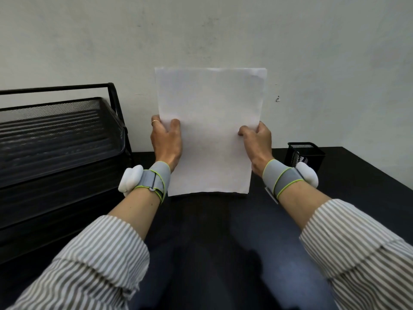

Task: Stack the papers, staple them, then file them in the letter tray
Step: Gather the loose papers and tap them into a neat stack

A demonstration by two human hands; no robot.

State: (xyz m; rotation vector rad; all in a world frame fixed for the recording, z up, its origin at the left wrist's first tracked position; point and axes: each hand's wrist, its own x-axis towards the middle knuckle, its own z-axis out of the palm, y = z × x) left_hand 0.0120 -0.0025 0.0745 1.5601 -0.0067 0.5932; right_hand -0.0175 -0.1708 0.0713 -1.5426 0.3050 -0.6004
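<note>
papers [209,130] held upright, portrait, bottom edge resting on the black desk [335,198] near its centre, top edge up against the pale wall [201,30] behind. edges look roughly squared, a slight offset shows at the top right corner and along the bottom edge, so more than one sheet; exact count can't be told

left hand [166,142] closed on the left edge of the stack about halfway up: thumb across the front face, other fingers wrapped behind, a ring visible on one finger. right hand [257,145] mirrors it on the right edge at about the same height, thumb on the front, fingers behind. both grips pinch the stack, neither hand open

each wrist wears a grey strap with a lime trim and a white rounded pod on the outer side: left wrist band [154,177], right wrist band [281,177]. striped shirt sleeves [93,260] pushed up the forearms

letter tray [58,139] sits at the left of the desk, black wire mesh, several stacked tiers, a frame bar over the top. top tier looks bare of paper; lower tiers too dark to tell. well apart from the stack, just left of the left hand

black mesh pen cup [306,153] at the back right of the desk, partly behind the right wrist pod

stapler not visible anywhere in view
</note>
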